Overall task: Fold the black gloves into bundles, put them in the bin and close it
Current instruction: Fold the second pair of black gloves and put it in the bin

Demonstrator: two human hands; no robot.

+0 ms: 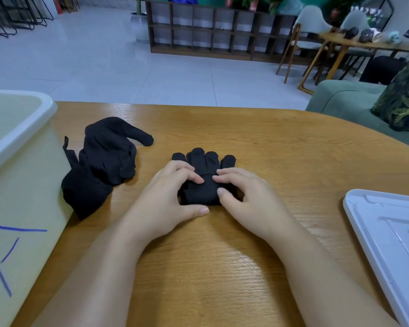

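The glove I am working on lies flat on the tabletop straight in front of me, its four fingertips pointing away from me and its near end folded up into a thick roll. Both my hands are on that roll. My left hand rests on its left side, fingers laid over the top of the fold and thumb stretched along the near edge. My right hand presses on its right side, fingers bent onto the cloth and thumb on the front of the roll. The two hands sit close together, fingertips almost meeting over the middle of the glove, pressing down on the fabric more than closing around it.

To my left a loose pile of more black gloves lies crumpled, its near end touching the wall of the bin. The bin is pale, open at the top, stands at the tabletop's left edge, and has a blue mark drawn on its side. The pile is well apart from my left hand.

To my right the white lid lies flat near the tabletop's right edge, partly out of view. Between it and my right hand is a broad stretch of bare wood. The far edge curves round beyond the glove's fingertips, with bare wood there too.
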